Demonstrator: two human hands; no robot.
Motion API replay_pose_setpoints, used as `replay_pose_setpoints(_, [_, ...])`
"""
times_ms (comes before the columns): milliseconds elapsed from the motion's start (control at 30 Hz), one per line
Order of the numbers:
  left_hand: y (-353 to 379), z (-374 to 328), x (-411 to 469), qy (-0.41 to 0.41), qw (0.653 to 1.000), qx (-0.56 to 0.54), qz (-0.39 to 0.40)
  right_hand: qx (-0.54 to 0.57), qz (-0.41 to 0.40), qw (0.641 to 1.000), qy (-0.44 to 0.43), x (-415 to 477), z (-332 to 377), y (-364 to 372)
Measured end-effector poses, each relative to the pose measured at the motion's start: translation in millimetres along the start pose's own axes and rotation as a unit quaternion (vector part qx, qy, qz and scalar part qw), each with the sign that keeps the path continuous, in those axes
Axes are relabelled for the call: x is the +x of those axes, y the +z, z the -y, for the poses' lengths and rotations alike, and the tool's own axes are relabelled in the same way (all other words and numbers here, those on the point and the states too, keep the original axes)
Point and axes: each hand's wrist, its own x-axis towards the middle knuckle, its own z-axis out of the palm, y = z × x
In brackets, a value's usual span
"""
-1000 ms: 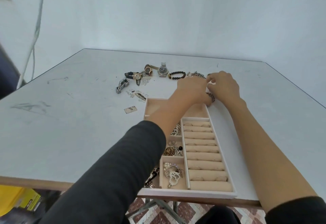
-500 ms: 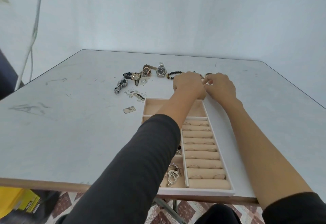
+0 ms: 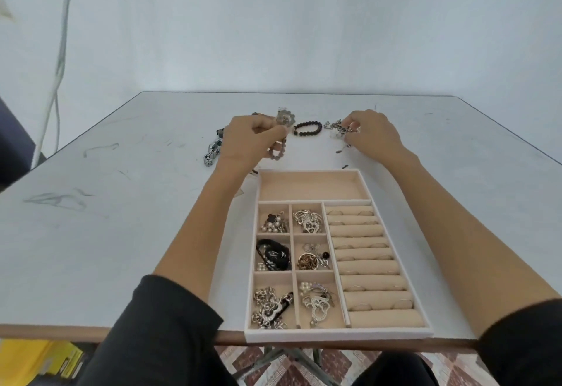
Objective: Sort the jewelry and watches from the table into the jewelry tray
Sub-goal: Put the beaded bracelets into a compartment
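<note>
The beige jewelry tray lies at the table's near edge. Its small left compartments hold jewelry, its right rolls hold rings, and its wide far compartment has nothing in it. Beyond the tray, my left hand pinches a pinkish-grey bead bracelet, which hangs just above the table. My right hand has its fingertips curled on a tangled silver chain piece lying on the table. A black bead bracelet lies between the hands. A silver watch sits behind my left hand.
A silver link-band watch lies left of my left hand, with a dark strap partly hidden behind it. Small bits lie under my right hand. A white cable hangs at the far left.
My hands were together beyond the tray's far end and have moved apart. The left went left holding the bead bracelet, and the right went to the silver chain piece. The view has tilted down.
</note>
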Motion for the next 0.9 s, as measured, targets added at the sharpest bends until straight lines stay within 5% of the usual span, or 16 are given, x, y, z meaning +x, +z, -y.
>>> replay_pose_setpoints(133, [-4.8,5.2,4.0,-0.004,1.000,-0.012,-0.001,-0.147,0.070,0.985,-0.053,23.4,12.8,13.5])
replay_pose_setpoints(333, [-5.1,10.2,5.8,0.008,1.000,0.025,0.009,-0.157,0.235,0.958,-0.050,46.5,43.3,30.7])
replay_pose_setpoints(667, [-6.9,12.2,8.1,0.012,0.999,0.032,0.012,-0.195,0.186,0.954,-0.128,55.6,49.5,38.4])
replay_pose_setpoints(900, [-11.2,9.9,6.6,-0.025,0.996,-0.073,0.053,-0.296,0.134,0.930,-0.173,31.7,58.4,40.6])
